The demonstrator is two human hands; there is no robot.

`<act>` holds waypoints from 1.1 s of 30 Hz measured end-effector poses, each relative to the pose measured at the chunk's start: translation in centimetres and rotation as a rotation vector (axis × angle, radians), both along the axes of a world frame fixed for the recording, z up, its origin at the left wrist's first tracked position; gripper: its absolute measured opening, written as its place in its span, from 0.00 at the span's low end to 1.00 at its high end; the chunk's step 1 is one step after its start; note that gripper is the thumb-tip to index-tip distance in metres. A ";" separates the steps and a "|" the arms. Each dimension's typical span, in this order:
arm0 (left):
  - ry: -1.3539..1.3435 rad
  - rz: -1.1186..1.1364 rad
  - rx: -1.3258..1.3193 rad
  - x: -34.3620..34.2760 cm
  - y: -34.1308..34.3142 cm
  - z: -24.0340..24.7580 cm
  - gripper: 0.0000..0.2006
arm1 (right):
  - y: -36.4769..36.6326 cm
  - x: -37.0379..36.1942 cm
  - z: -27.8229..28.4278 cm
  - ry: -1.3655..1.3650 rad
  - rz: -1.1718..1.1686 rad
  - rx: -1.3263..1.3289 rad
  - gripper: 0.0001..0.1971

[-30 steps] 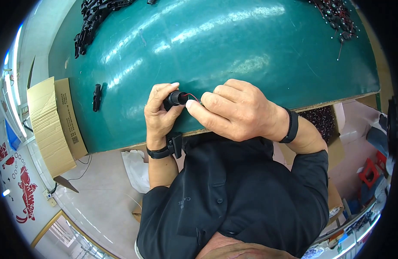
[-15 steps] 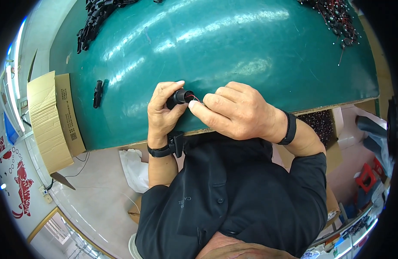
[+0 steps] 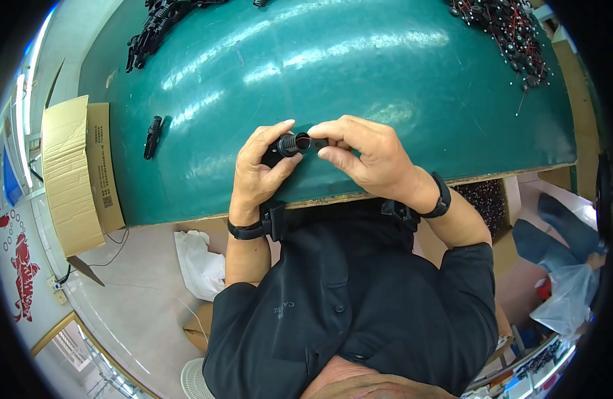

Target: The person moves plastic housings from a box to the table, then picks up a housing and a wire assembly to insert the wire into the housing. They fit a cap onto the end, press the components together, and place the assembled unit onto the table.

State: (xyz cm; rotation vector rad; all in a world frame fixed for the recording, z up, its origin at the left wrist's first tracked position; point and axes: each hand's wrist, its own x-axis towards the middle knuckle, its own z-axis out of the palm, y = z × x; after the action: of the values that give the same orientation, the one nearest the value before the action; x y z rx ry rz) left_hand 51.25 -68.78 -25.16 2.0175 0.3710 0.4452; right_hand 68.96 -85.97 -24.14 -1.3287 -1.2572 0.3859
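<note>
While inside left grip (image 3: 254, 173), black tube (image 3: 288, 145).

At left are a cardboard box (image 3: 68, 176), a crumpled white bag (image 3: 200, 267) and a red fish decoration (image 3: 24, 274).

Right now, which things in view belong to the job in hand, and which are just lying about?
Job in hand:
black threaded tube, left hand
small black part, right hand
probably black-parts pile, red-wired pile

Seemingly lying about:
cardboard box
white bag
</note>
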 end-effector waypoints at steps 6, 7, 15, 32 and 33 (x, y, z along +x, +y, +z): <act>-0.020 0.057 -0.096 0.0 -1.0 0.1 0.26 | -0.5 -0.1 -0.3 0.634 0.133 -0.239 0.14; -0.003 0.050 -0.114 0.0 -1.0 0.2 0.25 | -0.6 0.0 -0.4 0.558 0.117 -0.221 0.15; 0.015 0.021 -0.137 -0.5 -0.9 0.0 0.23 | -0.3 0.5 -0.5 -0.153 -0.054 -0.019 0.17; 0.017 -0.059 -0.015 -0.7 -0.7 1.7 0.25 | -0.5 0.0 0.0 0.173 0.044 -0.216 0.16; 0.024 -0.063 -0.014 -0.8 -0.7 1.7 0.25 | -0.5 -0.1 0.1 0.195 0.045 -0.240 0.16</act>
State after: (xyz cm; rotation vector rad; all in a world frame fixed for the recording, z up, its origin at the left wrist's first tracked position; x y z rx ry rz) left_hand 50.42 -69.49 -23.47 2.0160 0.3228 0.3786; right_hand 68.91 -86.45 -24.05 -1.4281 -1.1038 0.6986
